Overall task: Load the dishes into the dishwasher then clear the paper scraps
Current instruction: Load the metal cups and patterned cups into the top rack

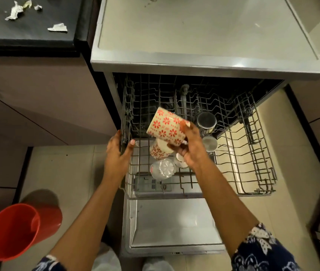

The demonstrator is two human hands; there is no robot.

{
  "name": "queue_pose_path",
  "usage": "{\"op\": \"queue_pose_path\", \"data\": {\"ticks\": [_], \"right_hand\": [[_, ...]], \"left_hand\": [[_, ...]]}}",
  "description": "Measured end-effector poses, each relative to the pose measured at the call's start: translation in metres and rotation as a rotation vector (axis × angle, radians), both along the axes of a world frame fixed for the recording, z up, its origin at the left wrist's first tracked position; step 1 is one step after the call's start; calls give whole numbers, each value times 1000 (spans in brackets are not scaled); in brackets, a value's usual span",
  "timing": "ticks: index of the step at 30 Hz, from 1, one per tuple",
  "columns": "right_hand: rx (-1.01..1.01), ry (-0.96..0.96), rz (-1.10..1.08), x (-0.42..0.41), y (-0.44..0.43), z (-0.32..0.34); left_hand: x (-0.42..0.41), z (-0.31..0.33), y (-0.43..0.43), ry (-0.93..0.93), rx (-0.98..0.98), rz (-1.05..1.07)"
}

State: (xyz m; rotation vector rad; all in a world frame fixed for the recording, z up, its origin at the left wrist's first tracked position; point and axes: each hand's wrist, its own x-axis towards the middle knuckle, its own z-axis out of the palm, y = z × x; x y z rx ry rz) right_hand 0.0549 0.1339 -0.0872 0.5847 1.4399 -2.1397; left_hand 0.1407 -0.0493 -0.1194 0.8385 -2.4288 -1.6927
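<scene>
Fingers of right hand point(191, 145) grip floral mug point(166, 127), tilted, above pulled-out dishwasher rack point(257, 193). Left hand point(117, 153) fingers curl round rack's left edge. In rack: second floral mug point(160, 150), glass point(163, 168), two steel cups point(206, 120). Paper scraps point(58, 27) lie on dark surface point(37, 38).
</scene>
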Motion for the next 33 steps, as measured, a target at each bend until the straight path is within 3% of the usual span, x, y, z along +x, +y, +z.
{"op": "queue_pose_path", "data": {"ticks": [4, 8, 10, 16, 33], "right_hand": [[438, 293, 121, -66, -12, -1], [1158, 609, 526, -117, -35, -17], [1354, 677, 722, -128, -47, -25], [1411, 719, 918, -131, -66, -46], [1309, 663, 852, -125, -68, -92]], "left_hand": [[-27, -29, -8, -69, -26, -32], [-36, -56, -18, -33, -44, -90], [-36, -66, -21, -35, -76, -108], [-32, -53, -12, -75, -211, -61], [-28, -47, -5, -67, -305, -70]]}}
